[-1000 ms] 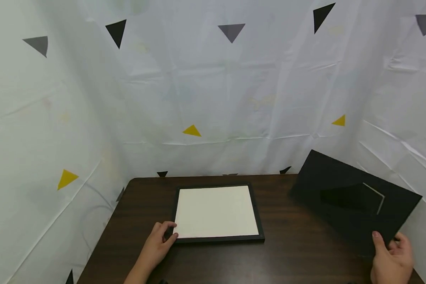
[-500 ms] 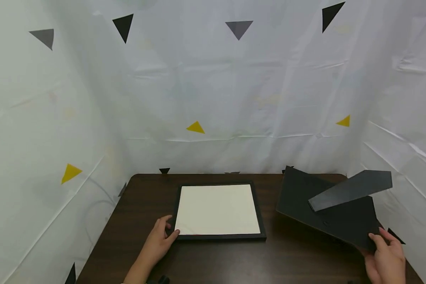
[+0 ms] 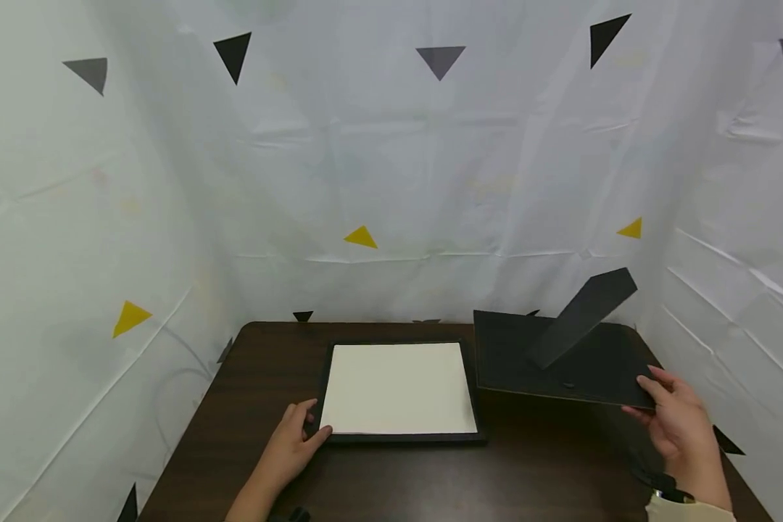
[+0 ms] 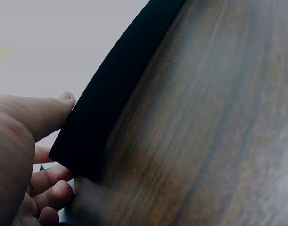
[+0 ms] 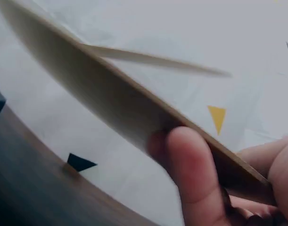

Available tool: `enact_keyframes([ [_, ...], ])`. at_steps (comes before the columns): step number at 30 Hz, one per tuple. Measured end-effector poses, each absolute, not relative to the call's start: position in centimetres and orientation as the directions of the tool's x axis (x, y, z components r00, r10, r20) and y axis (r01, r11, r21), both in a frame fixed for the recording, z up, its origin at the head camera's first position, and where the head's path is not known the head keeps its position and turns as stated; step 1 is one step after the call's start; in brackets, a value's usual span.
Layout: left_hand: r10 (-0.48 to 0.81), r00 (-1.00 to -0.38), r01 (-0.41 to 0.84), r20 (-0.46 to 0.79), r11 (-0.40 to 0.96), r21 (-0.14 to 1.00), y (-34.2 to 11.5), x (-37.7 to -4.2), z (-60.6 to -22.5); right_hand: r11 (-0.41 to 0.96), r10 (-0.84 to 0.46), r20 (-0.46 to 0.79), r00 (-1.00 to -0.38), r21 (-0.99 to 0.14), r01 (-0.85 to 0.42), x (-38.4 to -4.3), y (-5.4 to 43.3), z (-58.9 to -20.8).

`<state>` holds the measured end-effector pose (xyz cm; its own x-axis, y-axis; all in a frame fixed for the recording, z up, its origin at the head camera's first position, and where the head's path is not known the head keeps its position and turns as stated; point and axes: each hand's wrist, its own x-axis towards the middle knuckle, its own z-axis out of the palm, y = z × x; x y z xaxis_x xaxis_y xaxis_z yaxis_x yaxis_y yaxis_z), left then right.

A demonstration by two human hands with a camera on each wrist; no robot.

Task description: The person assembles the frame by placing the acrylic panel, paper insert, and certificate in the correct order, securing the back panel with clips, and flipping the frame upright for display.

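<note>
A black picture frame (image 3: 404, 438) lies on the table with a white sheet (image 3: 398, 388) inside its rim. My left hand (image 3: 291, 444) grips its near left corner. Up close in the left wrist view, the thumb lies against the black frame edge (image 4: 115, 89) and the curled fingers sit at the corner. To the right, my right hand (image 3: 681, 413) pinches a black backing board (image 3: 505, 351) by its near right corner, raised and slightly tilted. An easel leg (image 3: 583, 319) sticks up from the board's dark face. The right wrist view shows the board's paler underside (image 5: 101, 94).
The dark wooden table (image 3: 417, 482) reaches back to a white curtain (image 3: 300, 174) printed with triangles, which also hangs at both sides. A small black object (image 3: 299, 514) shows at the near edge beside the left forearm. A dark band (image 3: 668, 489) circles the right wrist.
The right hand has swung the backing board leftward and levelled it, its leg side turned up, bringing it beside the frame. The left hand stays at the frame's corner.
</note>
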<state>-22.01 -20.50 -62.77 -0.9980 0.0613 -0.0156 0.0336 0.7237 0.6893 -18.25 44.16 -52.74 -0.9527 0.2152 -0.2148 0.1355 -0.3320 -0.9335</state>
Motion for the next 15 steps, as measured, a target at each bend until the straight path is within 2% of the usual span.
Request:
enact_keyframes([
  [3, 0.062, -0.998, 0.036, -0.013, 0.721, 0.692, -20.7, -21.7, -62.7, -0.333, 0.129, -0.121, -0.984, -0.940, 0.072, -18.3, 43.5, -53.4],
  [7, 0.072, -0.997, 0.044, -0.010, 0.708, 0.705, -20.7, -21.5, -62.5, -0.298, 0.073, 0.000, -0.997, -0.954, -0.022, -18.6, 43.3, -54.2],
  [15, 0.060, -0.998, 0.037, -0.008, 0.716, 0.697, -21.1, -21.7, -62.8, -0.204, 0.015, 0.030, -0.999, -0.979, -0.032, -19.8, 42.7, -55.8],
])
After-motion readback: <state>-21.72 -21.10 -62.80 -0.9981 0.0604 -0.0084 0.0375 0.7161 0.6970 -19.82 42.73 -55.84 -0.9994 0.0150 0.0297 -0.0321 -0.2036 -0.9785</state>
